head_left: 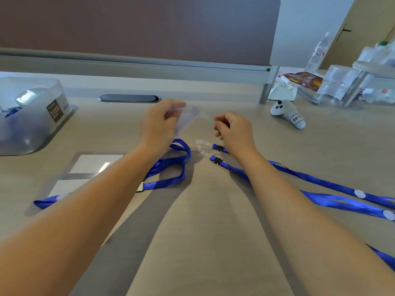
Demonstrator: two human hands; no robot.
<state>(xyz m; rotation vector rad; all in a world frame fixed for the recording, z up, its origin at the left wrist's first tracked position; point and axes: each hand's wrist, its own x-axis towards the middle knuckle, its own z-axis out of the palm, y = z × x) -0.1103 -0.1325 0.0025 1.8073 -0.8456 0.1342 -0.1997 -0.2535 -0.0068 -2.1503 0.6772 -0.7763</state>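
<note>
Left hand pinches a flat, clear plastic sleeve (edges blurred).

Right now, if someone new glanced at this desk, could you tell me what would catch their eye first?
The bright blue lanyards stand out first, sprawled over the table on both sides of the forearms. Next come the hands at the centre: the left hand pinches a clear badge sleeve above the table, with the right hand curled close beside it. A white controller lies at the right rear.
</note>
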